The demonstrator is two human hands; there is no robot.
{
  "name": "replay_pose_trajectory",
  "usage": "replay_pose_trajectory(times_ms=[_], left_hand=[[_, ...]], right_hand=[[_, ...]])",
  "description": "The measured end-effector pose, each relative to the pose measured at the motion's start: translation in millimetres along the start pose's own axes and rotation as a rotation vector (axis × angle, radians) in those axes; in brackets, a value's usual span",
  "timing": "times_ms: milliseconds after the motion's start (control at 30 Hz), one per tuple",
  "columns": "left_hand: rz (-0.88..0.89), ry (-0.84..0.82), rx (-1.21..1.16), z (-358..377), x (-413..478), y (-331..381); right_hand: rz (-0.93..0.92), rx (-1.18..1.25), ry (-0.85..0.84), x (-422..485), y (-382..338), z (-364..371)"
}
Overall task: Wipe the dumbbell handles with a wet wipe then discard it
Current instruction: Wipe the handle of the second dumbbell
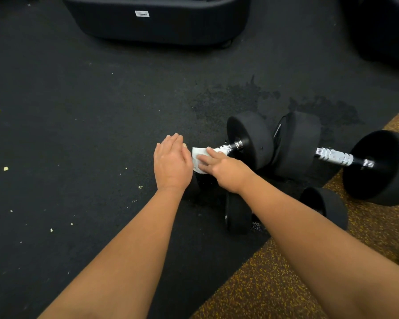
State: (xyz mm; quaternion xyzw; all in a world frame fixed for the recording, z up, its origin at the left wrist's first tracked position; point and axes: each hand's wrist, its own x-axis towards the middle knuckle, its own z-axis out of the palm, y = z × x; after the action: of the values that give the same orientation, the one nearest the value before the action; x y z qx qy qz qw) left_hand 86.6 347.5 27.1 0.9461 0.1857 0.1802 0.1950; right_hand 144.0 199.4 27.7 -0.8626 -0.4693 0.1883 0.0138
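Three black dumbbells lie on the dark rubber floor. The nearest-left dumbbell (251,140) has a silver knurled handle, and my right hand (224,168) presses a white wet wipe (198,157) around that handle. My left hand (172,162) rests flat with fingers together on the dumbbell's left head, which it hides. A larger dumbbell (334,156) lies to the right with its silver handle bare. A smaller dumbbell (237,212) sits under my right forearm, its handle hidden.
A big black machine base (157,21) stands at the top, another dark shape (387,28) at the top right. Dark wet patches (235,97) mark the floor behind the dumbbells. A yellow-speckled mat (274,284) runs along the lower right. Small pale scraps (6,168) dot the left floor.
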Motion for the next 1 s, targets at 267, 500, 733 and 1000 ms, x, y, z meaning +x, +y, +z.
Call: replay_pose_trajectory(times_ms=[267,500,733,1000], left_hand=[[-0.007,0.0,0.009,0,-1,1],[0.001,0.012,0.006,-1,0,1],[-0.008,0.0,0.009,2,-1,0],[0.011,0.026,0.019,0,0,2]], right_hand=[[-0.032,-0.062,-0.043,5,-11,-4],[-0.016,-0.1,-0.058,-5,8,-8],[0.041,-0.035,-0.01,3,-6,-2],[0.05,0.028,0.043,4,0,0]])
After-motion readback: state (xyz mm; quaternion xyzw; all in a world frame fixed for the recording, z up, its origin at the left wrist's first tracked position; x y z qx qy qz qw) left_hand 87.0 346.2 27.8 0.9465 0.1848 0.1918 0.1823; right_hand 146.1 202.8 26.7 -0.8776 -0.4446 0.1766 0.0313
